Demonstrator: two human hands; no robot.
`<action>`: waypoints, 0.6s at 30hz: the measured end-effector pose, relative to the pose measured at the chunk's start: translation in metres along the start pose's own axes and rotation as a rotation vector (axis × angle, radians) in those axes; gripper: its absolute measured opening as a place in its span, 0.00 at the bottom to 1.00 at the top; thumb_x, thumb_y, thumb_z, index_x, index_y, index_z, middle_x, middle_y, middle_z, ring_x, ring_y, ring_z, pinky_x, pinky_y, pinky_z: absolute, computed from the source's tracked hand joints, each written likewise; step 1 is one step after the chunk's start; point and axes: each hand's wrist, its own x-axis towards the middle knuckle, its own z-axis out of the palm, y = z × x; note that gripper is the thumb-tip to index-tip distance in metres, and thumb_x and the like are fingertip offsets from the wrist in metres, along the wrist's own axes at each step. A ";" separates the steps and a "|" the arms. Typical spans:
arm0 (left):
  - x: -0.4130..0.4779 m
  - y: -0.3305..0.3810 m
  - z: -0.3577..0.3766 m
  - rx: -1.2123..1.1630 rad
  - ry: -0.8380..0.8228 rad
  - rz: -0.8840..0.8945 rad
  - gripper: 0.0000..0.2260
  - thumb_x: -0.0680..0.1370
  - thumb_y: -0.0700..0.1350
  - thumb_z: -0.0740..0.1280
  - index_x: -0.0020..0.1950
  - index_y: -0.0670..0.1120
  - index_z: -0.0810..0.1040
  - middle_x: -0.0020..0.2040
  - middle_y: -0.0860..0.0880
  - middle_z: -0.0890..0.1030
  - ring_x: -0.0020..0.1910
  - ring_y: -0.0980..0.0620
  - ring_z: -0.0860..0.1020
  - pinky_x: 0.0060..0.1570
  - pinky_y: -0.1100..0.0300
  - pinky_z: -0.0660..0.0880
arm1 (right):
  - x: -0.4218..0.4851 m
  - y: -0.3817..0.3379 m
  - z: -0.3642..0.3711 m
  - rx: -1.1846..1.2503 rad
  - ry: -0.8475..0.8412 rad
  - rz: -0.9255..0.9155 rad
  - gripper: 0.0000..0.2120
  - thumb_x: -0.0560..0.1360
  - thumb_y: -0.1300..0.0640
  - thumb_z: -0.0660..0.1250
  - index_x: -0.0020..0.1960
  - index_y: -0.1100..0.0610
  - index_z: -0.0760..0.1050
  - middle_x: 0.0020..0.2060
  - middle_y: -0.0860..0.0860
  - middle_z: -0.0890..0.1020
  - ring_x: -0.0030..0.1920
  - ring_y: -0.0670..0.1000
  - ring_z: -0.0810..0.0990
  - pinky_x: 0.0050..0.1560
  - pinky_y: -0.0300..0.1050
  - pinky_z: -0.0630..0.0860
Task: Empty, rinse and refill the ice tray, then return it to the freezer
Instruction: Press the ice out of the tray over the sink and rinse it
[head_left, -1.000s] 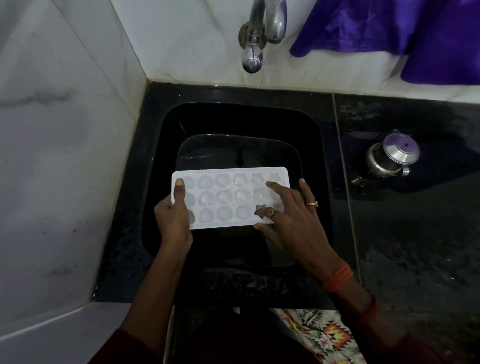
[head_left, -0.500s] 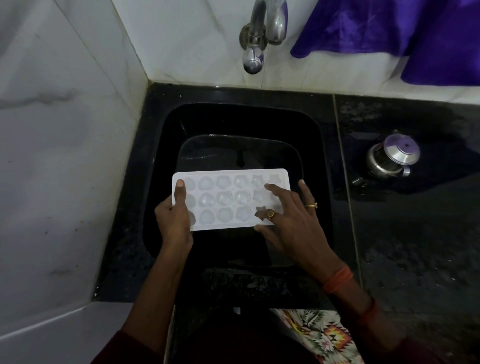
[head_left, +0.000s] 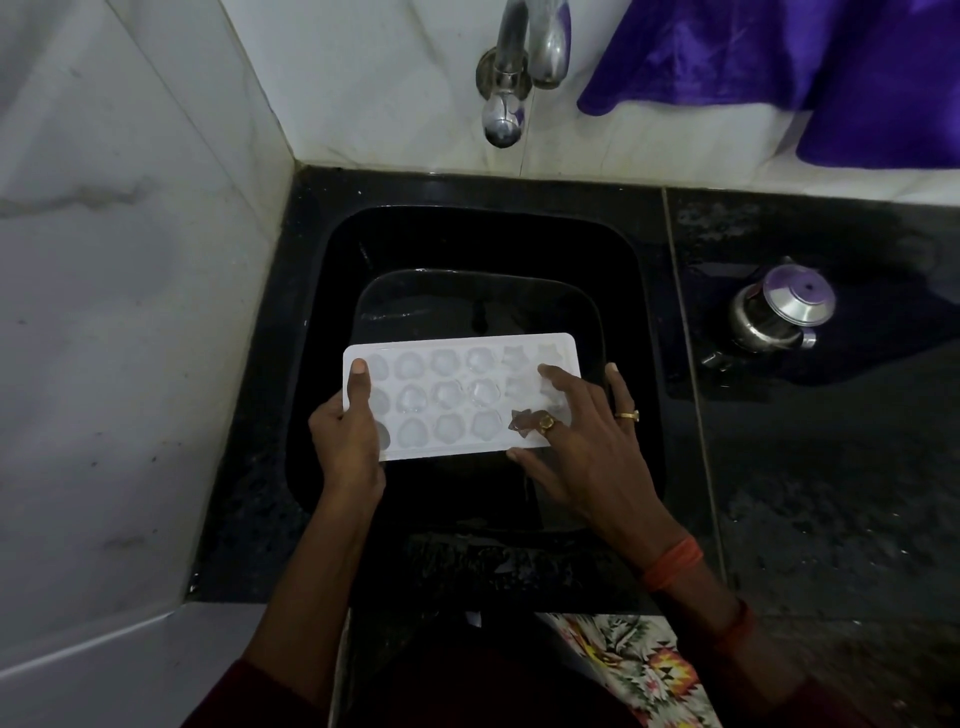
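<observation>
Ice tray (head_left: 452, 395) level over sink (head_left: 332, 312) near its front edge; left hand (head_left: 345, 441) pinches left rim, right hand (head_left: 582, 447) fingers (head_left: 561, 384) flat on right end; looks thin, flexy, slick, so hold both short rims.

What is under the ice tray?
The black sink; its wet-looking floor shows beyond the tray. The tray, which the left hand grips and the right hand presses, hides whatever lies directly beneath it.

Home kitchen: black stone sink (head_left: 644, 312) under wall tap (head_left: 511, 73), marble-tiled walls (head_left: 130, 312), steel pot (head_left: 776, 312) on counter (head_left: 831, 467).
</observation>
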 end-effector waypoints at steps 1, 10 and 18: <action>0.001 0.000 0.000 0.000 -0.001 0.001 0.16 0.80 0.56 0.69 0.40 0.45 0.80 0.39 0.49 0.82 0.43 0.46 0.81 0.53 0.41 0.81 | 0.000 0.000 0.000 0.000 0.007 0.000 0.16 0.74 0.40 0.67 0.56 0.47 0.81 0.72 0.55 0.72 0.70 0.55 0.73 0.79 0.65 0.50; -0.001 0.000 -0.002 0.006 -0.002 0.003 0.16 0.79 0.57 0.69 0.40 0.46 0.81 0.41 0.47 0.83 0.45 0.44 0.82 0.54 0.38 0.81 | -0.003 -0.007 0.003 -0.048 0.026 -0.008 0.17 0.73 0.43 0.72 0.57 0.51 0.82 0.72 0.56 0.72 0.69 0.55 0.73 0.78 0.66 0.52; 0.001 -0.003 -0.005 0.008 0.020 0.014 0.18 0.79 0.58 0.69 0.38 0.45 0.78 0.40 0.46 0.80 0.43 0.44 0.80 0.48 0.45 0.80 | -0.003 -0.008 0.000 -0.031 0.043 -0.003 0.16 0.72 0.44 0.74 0.56 0.50 0.82 0.72 0.55 0.72 0.69 0.54 0.74 0.78 0.67 0.51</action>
